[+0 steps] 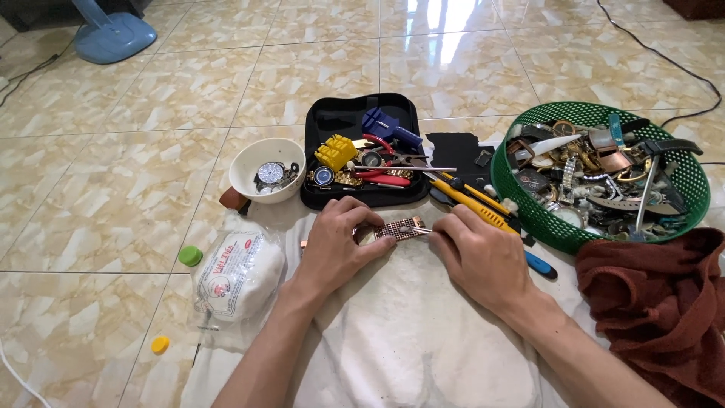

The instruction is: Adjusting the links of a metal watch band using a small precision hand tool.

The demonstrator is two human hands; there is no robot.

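Both hands low over a white cloth (pixel 408 332) on the tiled floor. Left hand (pixel 336 245) pinches one end of a copper-coloured watch band (pixel 399 228), fingers closed on it. Right hand (pixel 476 253) is closed round a thin metal tool (tip at the band's other end). Black tool case (pixel 325 121) lies just beyond; green basket (pixel 691 177) of watches sits right, white bowl (pixel 245 162) left.

Only one package in view: a soft, pillow-shaped clear plastic bag (pixel 238 278) stuffed with white material, printed in red. Lying on the tiled floor (pixel 98 189), just beside the white cloth (pixel 400 340).
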